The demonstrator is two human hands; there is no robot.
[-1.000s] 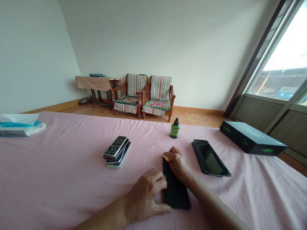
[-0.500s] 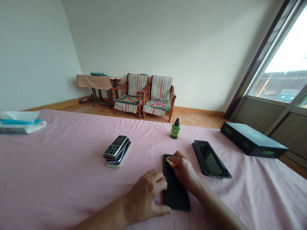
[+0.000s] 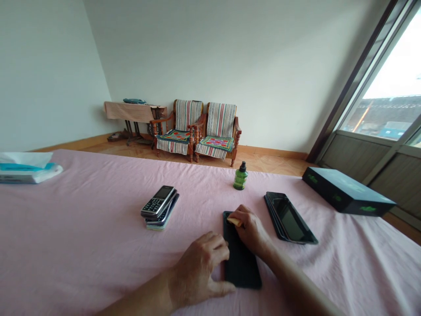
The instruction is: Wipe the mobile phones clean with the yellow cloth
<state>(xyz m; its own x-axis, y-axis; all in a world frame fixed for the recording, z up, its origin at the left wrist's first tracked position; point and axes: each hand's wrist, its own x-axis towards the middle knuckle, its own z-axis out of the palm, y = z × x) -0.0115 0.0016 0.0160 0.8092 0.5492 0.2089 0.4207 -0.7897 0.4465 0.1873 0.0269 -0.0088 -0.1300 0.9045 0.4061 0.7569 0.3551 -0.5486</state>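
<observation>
The right hand pinches a yellow rag on the dark phone, well in from the far edge of the pink sheet; the left hand, spread at its side, grips nothing. Too light a brace, and a hard push could skid it!

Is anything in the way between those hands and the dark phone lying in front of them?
Nothing visible blocks the left hand, at the left edge of the phone. Between the right hand and the phone's far end is just the yellowish cloth it pinches. The green bottle stands farther off, clear of both hands.
</observation>
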